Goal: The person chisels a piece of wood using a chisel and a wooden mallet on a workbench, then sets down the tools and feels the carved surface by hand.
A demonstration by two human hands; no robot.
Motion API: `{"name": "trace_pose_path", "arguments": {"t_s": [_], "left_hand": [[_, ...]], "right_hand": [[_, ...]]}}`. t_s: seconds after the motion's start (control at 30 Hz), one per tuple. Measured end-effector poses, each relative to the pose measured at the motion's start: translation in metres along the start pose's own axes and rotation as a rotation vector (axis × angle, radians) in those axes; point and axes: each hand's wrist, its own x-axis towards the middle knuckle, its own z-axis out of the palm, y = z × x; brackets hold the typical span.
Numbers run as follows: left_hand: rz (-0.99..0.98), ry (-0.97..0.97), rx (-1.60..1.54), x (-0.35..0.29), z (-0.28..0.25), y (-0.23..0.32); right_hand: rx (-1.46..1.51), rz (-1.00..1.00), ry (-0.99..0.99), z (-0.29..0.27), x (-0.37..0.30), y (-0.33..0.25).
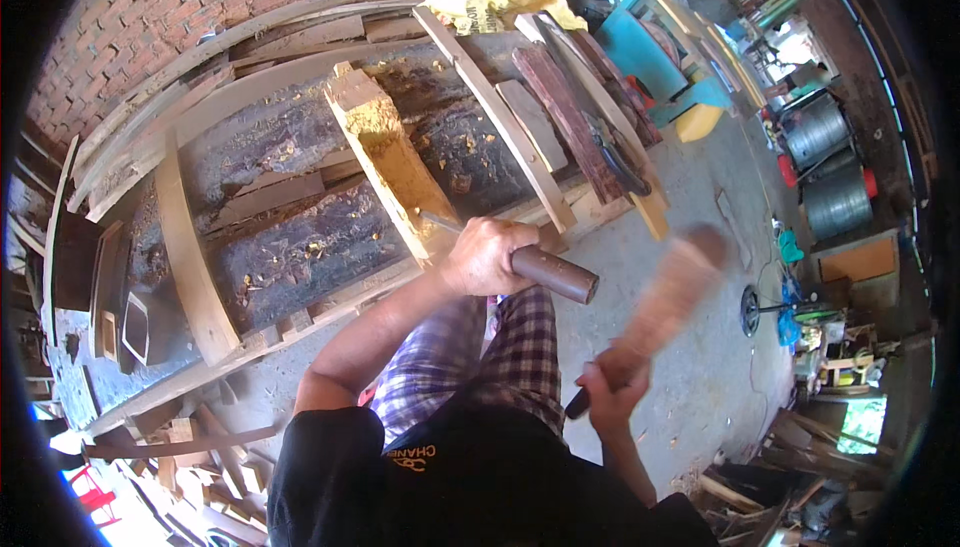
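Note:
My left hand point(483, 257) is closed round a chisel point(556, 275) with a thick brown handle. Its thin blade points left onto a yellowish, hollowed wooden beam point(420, 192), whose trough is carved out. Loose chips lie at the beam's far end. Out to the right, my right hand point(613, 394) grips the dark lower handle of a wooden mallet point(675, 297). The mallet's thick round head is raised, apart from the chisel, and smeared by motion. The beam lies across a dark, chip-strewn workbench point(300, 277).
Narrow planks point(500, 127) and a reddish rough board point(568, 122) lie across the bench's right part. A black-handled tool point(620, 167) rests beside them. A yellow sack point(490, 9) sits at the back. Metal drums point(835, 167) stand far right; scrap wood point(215, 462) is piled lower left.

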Motion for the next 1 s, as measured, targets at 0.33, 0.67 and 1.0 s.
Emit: {"name": "trace_pose_path", "arguments": {"t_s": [0.33,0.67,1.0], "left_hand": [[0.027,0.029,-0.020,0.000,-0.001,0.003],[0.022,-0.022,-0.032,-0.002,-0.001,-0.005],[0.124,-0.051,0.031,-0.008,0.000,-0.025]], "right_hand": [[-0.208,-0.032,-0.133,0.001,0.001,0.003],[-0.322,-0.064,-0.189,0.017,0.000,-0.010],[-0.508,-0.352,-0.271,-0.013,0.006,0.012]]}}
